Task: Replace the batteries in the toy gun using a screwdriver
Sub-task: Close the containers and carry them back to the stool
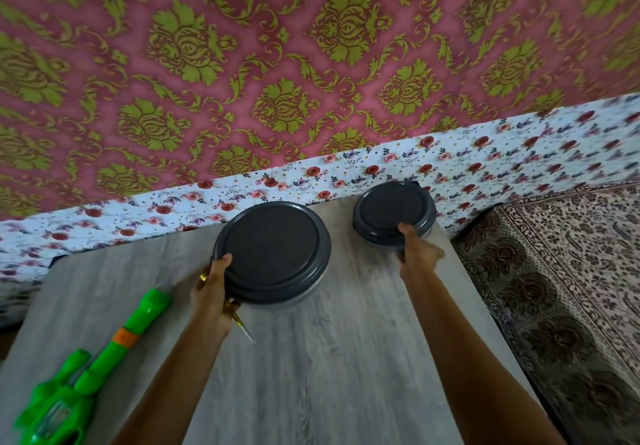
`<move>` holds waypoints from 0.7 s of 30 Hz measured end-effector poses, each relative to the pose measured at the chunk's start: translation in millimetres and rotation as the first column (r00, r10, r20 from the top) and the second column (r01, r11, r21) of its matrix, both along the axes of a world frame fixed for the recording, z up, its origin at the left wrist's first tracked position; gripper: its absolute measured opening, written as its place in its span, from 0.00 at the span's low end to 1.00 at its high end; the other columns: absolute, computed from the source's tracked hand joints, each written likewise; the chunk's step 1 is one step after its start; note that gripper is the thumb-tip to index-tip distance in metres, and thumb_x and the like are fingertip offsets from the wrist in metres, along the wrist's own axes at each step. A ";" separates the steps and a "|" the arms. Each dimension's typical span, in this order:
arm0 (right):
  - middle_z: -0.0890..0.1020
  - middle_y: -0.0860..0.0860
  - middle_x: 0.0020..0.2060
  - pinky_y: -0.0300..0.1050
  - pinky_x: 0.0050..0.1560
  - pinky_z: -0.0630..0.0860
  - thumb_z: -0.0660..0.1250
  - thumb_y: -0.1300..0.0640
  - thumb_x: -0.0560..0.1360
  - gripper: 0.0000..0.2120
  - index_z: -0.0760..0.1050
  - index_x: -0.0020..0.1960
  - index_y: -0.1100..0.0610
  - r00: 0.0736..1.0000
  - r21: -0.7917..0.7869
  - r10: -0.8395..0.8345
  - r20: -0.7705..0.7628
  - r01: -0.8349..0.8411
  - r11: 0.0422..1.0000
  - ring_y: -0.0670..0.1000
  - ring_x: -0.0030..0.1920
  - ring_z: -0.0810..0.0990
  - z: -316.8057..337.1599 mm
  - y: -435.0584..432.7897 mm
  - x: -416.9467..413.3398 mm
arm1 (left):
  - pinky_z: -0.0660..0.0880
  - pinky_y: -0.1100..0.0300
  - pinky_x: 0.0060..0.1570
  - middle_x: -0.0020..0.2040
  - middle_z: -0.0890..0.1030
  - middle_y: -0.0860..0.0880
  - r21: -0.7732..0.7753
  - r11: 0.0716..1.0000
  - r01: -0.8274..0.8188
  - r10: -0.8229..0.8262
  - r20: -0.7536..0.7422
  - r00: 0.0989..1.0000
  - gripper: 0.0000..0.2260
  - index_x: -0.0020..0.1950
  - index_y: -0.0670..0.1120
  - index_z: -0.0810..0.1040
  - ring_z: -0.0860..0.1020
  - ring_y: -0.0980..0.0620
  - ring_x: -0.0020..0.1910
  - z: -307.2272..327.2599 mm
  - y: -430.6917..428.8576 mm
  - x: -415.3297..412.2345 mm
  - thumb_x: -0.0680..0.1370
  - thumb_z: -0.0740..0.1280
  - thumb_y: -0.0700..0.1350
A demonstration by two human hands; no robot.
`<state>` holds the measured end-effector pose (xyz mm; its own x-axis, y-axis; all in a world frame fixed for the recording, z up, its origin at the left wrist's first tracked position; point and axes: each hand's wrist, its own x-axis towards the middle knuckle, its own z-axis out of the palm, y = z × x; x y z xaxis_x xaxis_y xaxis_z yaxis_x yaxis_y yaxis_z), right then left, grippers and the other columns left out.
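The left hand (211, 292) is gripping the big tub (273, 250) and a screwdriver (244, 326), the right hand (417, 254) is gripping the small tub (391, 212), and the gun (104, 358) is lying far left on the surface (329, 358).

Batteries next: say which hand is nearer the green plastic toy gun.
Left. The left hand is just right of the green plastic toy gun; the right hand, farther right.

No text, label, brand or number is readable anywhere.
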<state>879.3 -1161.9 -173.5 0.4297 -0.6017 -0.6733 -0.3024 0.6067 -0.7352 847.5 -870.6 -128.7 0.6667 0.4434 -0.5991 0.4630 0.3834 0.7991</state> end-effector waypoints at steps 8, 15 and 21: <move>0.78 0.56 0.52 0.51 0.55 0.77 0.74 0.57 0.67 0.17 0.74 0.51 0.61 0.976 0.033 0.175 0.127 -0.181 0.983 0.57 0.51 0.78 29.0 38.2 -53.6 | 0.77 0.48 0.51 0.59 0.79 0.46 -0.030 0.999 -0.014 0.015 0.048 0.999 0.14 0.58 0.47 0.76 0.77 0.45 0.55 12.8 34.8 -30.8 0.74 0.70 0.47; 0.77 0.56 0.48 0.52 0.55 0.77 0.73 0.56 0.68 0.15 0.74 0.50 0.61 0.950 0.039 0.260 0.174 -0.271 0.962 0.56 0.50 0.78 55.7 102.1 -96.4 | 0.77 0.54 0.41 0.56 0.80 0.45 -0.043 0.998 -0.049 0.054 0.118 0.992 0.14 0.59 0.45 0.77 0.78 0.45 0.51 29.1 92.0 -59.2 0.74 0.70 0.48; 0.76 0.56 0.48 0.50 0.54 0.77 0.73 0.56 0.69 0.14 0.72 0.49 0.61 0.942 0.051 0.276 0.193 -0.290 0.956 0.56 0.49 0.78 64.7 202.4 -123.8 | 0.77 0.56 0.40 0.52 0.81 0.45 -0.060 0.995 -0.084 0.093 0.164 0.982 0.06 0.47 0.47 0.78 0.79 0.46 0.46 42.4 185.6 -83.1 0.73 0.70 0.47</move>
